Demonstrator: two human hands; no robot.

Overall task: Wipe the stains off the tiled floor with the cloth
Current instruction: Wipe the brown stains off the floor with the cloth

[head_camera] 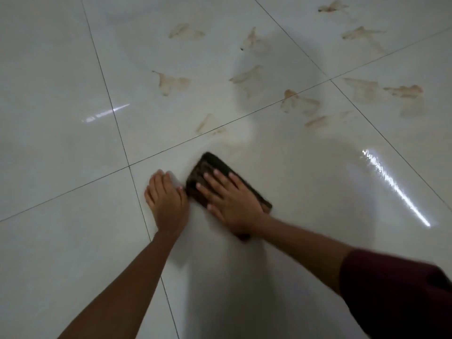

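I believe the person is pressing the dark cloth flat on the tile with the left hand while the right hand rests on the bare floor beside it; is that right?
Not quite: the hands are swapped. The head view shows the right hand pressing the dark cloth flat on the tile, while the left hand rests on the bare floor beside it.

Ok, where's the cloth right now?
In the head view, the cloth lies flat on the tiled floor at lower centre, pressed under the right hand, just right of the left hand.
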